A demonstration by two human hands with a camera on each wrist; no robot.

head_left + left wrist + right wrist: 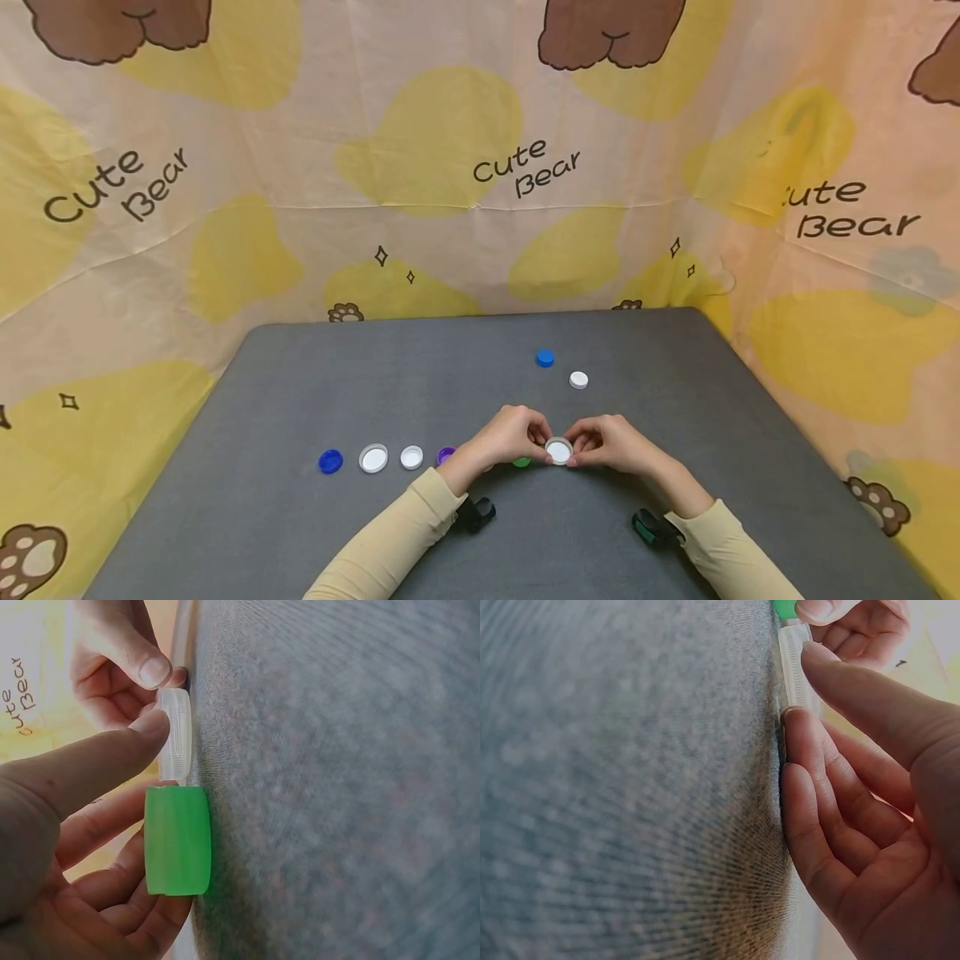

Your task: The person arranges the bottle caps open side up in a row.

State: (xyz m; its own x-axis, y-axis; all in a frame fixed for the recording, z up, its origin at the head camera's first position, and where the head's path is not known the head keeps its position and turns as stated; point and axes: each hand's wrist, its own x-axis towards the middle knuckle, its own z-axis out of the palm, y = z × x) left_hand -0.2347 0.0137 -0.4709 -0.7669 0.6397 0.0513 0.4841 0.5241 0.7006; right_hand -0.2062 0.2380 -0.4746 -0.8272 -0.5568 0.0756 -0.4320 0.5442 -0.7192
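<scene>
A round white bottle cap [558, 452] with a ribbed edge lies on the grey table between both hands. My left hand [512, 435] pinches its left side, thumb on the near edge in the left wrist view. From the other side my right hand [617, 443] grips the same cap, its thumb and fingertips at the rim. Just left of the white cap sits a green cap [178, 841], right beside it and in front of the left fingers in the left wrist view. In the head view the left hand partly hides the green cap.
Leftward along the same row lie a purple cap [446, 455], a small white cap [411, 457], a larger white cap [372, 458] and a dark blue cap [330, 461]. Farther back are a blue cap [545, 358] and another white cap [578, 380]. A printed cloth hangs behind the table.
</scene>
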